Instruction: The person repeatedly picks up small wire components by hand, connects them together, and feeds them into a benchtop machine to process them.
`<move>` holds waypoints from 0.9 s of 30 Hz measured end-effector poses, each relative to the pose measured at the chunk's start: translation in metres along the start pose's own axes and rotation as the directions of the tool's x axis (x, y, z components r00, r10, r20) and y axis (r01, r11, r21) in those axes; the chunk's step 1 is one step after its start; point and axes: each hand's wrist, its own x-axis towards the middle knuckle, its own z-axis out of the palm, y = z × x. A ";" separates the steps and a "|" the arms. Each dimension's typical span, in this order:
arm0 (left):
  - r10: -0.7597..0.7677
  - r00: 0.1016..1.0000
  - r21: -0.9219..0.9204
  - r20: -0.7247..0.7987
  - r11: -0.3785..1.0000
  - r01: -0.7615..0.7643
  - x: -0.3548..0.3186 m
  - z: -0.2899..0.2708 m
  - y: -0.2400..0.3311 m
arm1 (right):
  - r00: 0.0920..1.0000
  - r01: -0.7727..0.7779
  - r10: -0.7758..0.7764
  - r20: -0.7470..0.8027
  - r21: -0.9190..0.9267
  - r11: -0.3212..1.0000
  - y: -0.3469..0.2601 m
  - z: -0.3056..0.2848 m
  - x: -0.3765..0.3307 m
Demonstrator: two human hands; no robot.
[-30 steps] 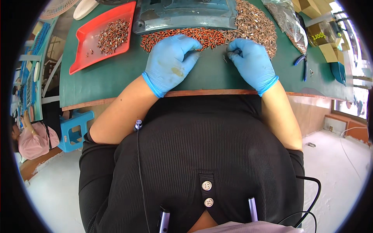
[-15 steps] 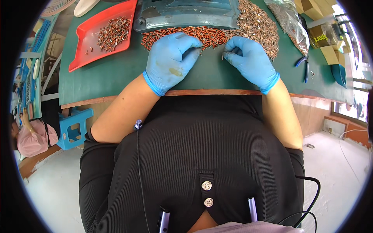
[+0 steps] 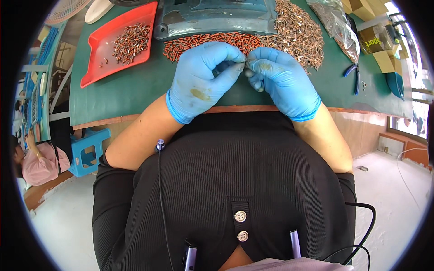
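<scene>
Both hands wear blue gloves and meet fingertip to fingertip above the green tabletop (image 3: 149,97). My left hand (image 3: 203,74) is closed in a pinch, thumb against index finger, and a stain marks its back. Against its tips, my right hand (image 3: 280,74) pinches too. Whatever lies between the fingertips is too small and covered to make out. Just beyond the hands spreads a pile of small orange-red cylindrical parts (image 3: 212,41). To its right a larger heap of copper-brown pieces with thin metal ends (image 3: 300,36) adjoins it.
A red scoop tray (image 3: 97,58) with small metal-and-copper parts lies at left. Behind the piles sits a dark blue-grey plastic bin (image 3: 217,20). At right are a clear bag of parts (image 3: 332,22), blue-handled pliers (image 3: 355,79) and cardboard boxes (image 3: 384,61). Another person (image 3: 43,160) sits far left, near a blue stool (image 3: 88,153).
My hands were apart near the edges of the piles. They have come together and a little toward me, so their fingertips touch.
</scene>
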 end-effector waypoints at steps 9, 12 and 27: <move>-0.419 0.888 -0.570 0.191 0.689 0.448 0.003 -0.007 0.006 | 0.932 0.316 -0.359 -0.056 -0.364 0.876 0.007 0.017 -0.004; -0.429 0.879 -0.557 0.211 0.686 0.468 0.003 -0.008 0.005 | 0.899 0.359 -0.438 -0.009 -0.555 0.750 0.009 0.012 -0.003; -0.185 0.976 0.116 0.116 0.978 0.172 0.025 -0.011 -0.008 | 0.841 0.348 -0.539 -0.051 -0.712 0.610 0.021 -0.011 0.016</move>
